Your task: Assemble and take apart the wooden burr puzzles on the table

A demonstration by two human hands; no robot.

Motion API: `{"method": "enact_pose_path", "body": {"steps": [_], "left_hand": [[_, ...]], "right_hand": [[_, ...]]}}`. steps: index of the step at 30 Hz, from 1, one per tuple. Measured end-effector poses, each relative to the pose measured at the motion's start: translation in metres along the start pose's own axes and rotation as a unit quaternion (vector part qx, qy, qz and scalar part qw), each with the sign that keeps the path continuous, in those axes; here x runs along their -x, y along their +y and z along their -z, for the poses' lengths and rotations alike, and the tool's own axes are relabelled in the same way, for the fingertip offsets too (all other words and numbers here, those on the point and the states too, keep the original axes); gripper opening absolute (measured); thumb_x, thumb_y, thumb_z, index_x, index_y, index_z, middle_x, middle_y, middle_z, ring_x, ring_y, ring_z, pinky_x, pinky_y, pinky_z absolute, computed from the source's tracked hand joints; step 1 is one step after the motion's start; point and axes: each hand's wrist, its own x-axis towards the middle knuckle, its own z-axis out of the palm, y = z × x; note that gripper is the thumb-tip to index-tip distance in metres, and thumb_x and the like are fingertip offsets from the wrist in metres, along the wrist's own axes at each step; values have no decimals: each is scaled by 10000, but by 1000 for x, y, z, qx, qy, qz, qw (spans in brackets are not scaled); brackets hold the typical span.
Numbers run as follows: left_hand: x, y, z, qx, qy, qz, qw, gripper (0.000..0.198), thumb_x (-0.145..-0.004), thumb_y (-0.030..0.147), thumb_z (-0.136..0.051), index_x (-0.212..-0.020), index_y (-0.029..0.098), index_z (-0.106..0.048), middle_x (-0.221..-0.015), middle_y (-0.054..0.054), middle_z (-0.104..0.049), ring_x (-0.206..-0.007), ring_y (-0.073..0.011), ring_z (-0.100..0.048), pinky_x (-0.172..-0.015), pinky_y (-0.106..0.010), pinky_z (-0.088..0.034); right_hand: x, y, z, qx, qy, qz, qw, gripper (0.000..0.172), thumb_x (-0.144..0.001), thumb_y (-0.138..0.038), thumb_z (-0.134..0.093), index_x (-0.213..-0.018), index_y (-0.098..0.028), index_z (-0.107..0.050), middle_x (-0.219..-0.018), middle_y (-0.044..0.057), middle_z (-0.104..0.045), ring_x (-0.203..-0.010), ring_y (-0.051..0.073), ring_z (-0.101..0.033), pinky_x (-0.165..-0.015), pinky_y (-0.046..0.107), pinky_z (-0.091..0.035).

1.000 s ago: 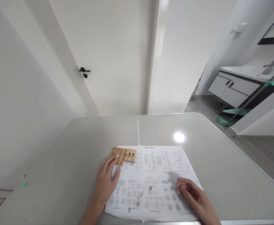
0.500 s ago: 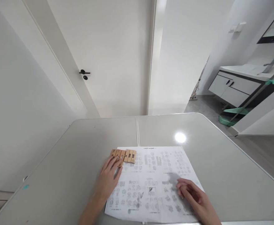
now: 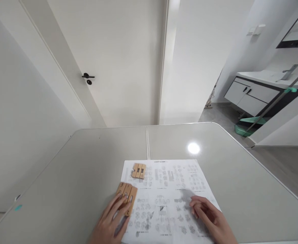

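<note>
Under the fingertips of my left hand (image 3: 110, 218) lie three numbered wooden puzzle pieces (image 3: 129, 198), side by side on the left edge of the printed sheet (image 3: 164, 193). My fingers bend over their near ends and press on them. A second group of notched wooden pieces (image 3: 138, 171) rests farther up on the sheet, apart from my hand. On the sheet's right part, my right hand (image 3: 208, 218) rests with its fingers curled in loosely and the thumb against them. Nothing shows in it.
The sheet lies on a grey folding table (image 3: 227, 189) with a seam (image 3: 147, 142) down its middle. Beyond stands a white door (image 3: 120, 67) with a black handle (image 3: 88, 76). At the right are a sink cabinet (image 3: 253, 93) and a green dustpan (image 3: 243, 130).
My left hand has slid the three numbered pieces towards me, away from the notched group, which stays on the sheet. My right hand keeps its place and pose. The view has shifted slightly.
</note>
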Motion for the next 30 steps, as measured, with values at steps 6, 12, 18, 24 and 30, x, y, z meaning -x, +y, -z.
{"method": "enact_pose_path", "body": {"steps": [6, 12, 18, 24, 30], "left_hand": [[-15, 31, 10, 64, -54, -71, 994, 432, -947, 265, -645, -1367, 367, -631, -1417, -20, -661, -1378, -305, -564, -1058, -425, -595], [-52, 73, 7, 149, -96, -88, 980, 375, -907, 133, -595, -1213, 324, -699, -1370, -54, -679, -1409, -311, -522, -1079, -459, -571], [-72, 94, -9, 212, -75, -72, 972, 385, -905, 159, -600, -1259, 302, -649, -1379, -92, -635, -1391, -317, -521, -1118, -534, -520], [-79, 87, -28, 185, 27, 68, 980, 190, -1001, 276, -526, -1172, 248, -604, -1142, -111, -666, -1106, -294, -650, -926, -468, -592], [-87, 80, -34, 145, -30, 106, 983, 204, -973, 360, -558, -1111, 216, -605, -939, -92, -648, -897, -303, -647, -804, -520, -585]], "right_hand": [[0, -2, 3, 11, -21, -4, 1000, 402, -905, -610, -640, -1025, -235, -722, -859, 68, -711, -710, 204, -633, -686, 302, -571], [-1, -12, 3, 88, -121, 26, 988, 328, -954, -524, -617, -1073, -236, -719, -951, 94, -743, -864, 257, -694, -781, 335, -600], [15, -2, -33, 220, -91, 147, 960, 506, -927, -364, -674, -1413, -308, -545, -1412, 106, -570, -1284, 329, -573, -1080, 467, -510], [26, 23, -71, 250, -35, 156, 955, 930, -822, -383, -813, -1573, -298, -270, -1482, 144, -480, -1344, 409, -494, -1074, 557, -489], [21, 32, -88, 263, -4, 152, 953, 961, -743, -355, -852, -1510, -345, -274, -1436, 113, -522, -1291, 477, -505, -1039, 631, -468]]}}
